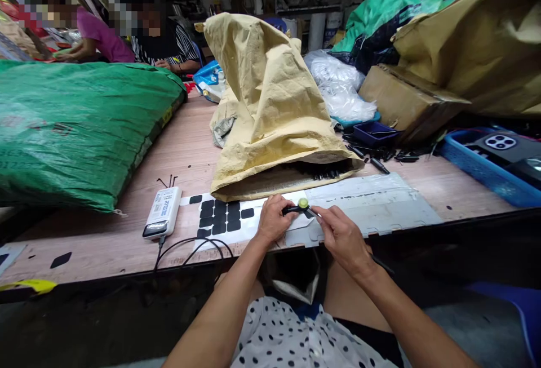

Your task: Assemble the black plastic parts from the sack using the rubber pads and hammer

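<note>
At the table's front edge, my left hand (273, 220) is closed round a small black part (291, 209). My right hand (341, 236) pinches a thin dark tool (313, 212) that reaches toward that part. A round yellow-green piece (303, 203) shows between the two hands; what it belongs to is too small to tell. Under and beside the hands lies a white sheet (249, 222) with rows of black rounded squares (220, 218). Behind the hands, a large tan sack (270, 103) lies with its mouth toward me, and black pieces show inside it.
A white power bank (163, 213) with a black cable stands left of the sheet. A big green sack (76, 125) fills the left side. On the right are a blue tray (486, 168), a cardboard box (401, 100) and scattered black parts (379, 165). Two people sit at the back left.
</note>
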A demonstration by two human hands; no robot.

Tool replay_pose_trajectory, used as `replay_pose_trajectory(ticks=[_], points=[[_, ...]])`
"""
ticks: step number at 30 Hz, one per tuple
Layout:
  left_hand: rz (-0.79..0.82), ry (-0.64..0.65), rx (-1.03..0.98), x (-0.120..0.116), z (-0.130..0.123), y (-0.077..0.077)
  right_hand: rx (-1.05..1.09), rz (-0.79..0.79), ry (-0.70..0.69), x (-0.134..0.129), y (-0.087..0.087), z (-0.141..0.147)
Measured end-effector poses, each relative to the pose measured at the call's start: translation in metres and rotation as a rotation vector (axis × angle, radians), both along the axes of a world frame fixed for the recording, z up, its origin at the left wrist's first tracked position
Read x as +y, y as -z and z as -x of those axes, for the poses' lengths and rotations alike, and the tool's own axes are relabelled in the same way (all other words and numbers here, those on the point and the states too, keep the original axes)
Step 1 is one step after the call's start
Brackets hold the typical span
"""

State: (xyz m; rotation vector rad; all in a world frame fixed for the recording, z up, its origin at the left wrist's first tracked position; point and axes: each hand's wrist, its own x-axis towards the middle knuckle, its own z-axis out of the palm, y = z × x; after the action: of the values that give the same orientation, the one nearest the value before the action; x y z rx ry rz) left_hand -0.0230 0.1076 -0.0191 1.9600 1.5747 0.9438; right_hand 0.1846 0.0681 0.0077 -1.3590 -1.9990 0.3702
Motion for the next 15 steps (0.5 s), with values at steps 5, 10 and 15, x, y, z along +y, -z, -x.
replay_pose_trajectory(ticks=[5,10,15], points=[[0.010,0.009,0.026,-0.002,-0.001,-0.005,-0.061,-0.062,0.131,0.012,-0.003,-0.033],[0.010,0.018,0.054,-0.003,-0.001,-0.007,-0.352,-0.119,0.411,0.043,0.002,-0.113],[0.016,0.028,0.066,-0.002,0.000,-0.006,-0.503,-0.124,0.436,0.072,0.024,-0.165]])
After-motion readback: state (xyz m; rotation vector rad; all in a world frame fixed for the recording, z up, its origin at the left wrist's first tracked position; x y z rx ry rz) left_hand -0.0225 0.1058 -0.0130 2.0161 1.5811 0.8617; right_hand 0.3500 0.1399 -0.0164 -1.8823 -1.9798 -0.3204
